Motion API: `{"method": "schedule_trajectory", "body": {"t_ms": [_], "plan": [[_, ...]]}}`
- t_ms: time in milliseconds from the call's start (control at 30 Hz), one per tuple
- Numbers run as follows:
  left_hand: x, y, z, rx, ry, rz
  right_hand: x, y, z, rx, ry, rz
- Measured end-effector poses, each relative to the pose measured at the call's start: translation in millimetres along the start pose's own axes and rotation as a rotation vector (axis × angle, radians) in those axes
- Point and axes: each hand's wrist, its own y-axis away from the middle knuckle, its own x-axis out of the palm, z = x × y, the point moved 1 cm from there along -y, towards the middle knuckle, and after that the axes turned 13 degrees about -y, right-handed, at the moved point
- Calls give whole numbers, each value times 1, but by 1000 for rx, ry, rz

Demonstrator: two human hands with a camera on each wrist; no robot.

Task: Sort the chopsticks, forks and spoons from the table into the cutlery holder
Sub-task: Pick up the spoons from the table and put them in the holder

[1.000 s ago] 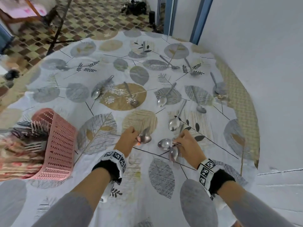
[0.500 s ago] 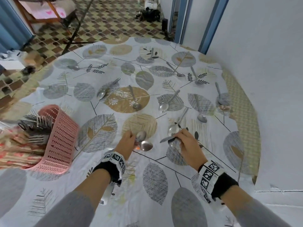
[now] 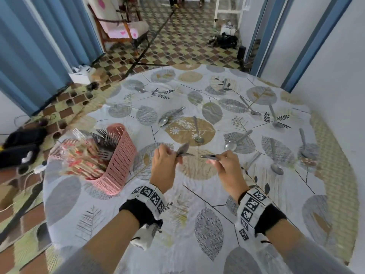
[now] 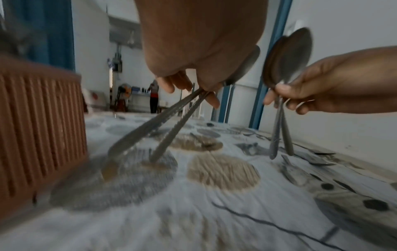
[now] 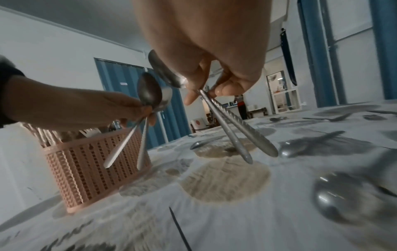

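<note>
Nearest me, both hands hang raised above the worktop (image 3: 138,224), well clear of its leaf-print cloth. The left hand (image 3: 165,169) pinches 2 spoons (image 4: 163,125) by their necks, bowls up against the palm, handles splayed and pointing down toward the cloth. The right hand (image 3: 229,171) grips another 2 spoons (image 5: 232,129) the same way, handles dangling close together. The 2 hands sit near each other but do not touch.

Just left of the left hand stands the pink cutlery holder (image 3: 118,165), a perforated basket, with dark forks (image 3: 106,143) in the compartment nearer the hands and patterned chopsticks (image 3: 79,161) in the one beyond.

Farther out, loose spoons lie scattered flat across the cloth, among them a spoon (image 3: 197,131) on the tan leaf patch and a far spoon (image 3: 249,106) near the back edge.
</note>
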Motion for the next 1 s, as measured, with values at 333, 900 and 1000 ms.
{"method": "schedule_trajectory", "body": {"t_ms": [333, 900, 1000], "plan": [[-121, -62, 59, -265, 169, -122, 58, -89, 106, -8, -289, -25], [-145, -89, 148, -554, 304, -174, 156, -159, 184, 5, -434, 68], [-135, -91, 156, -570, 315, -121, 175, -163, 177, 32, -390, 123]]}}
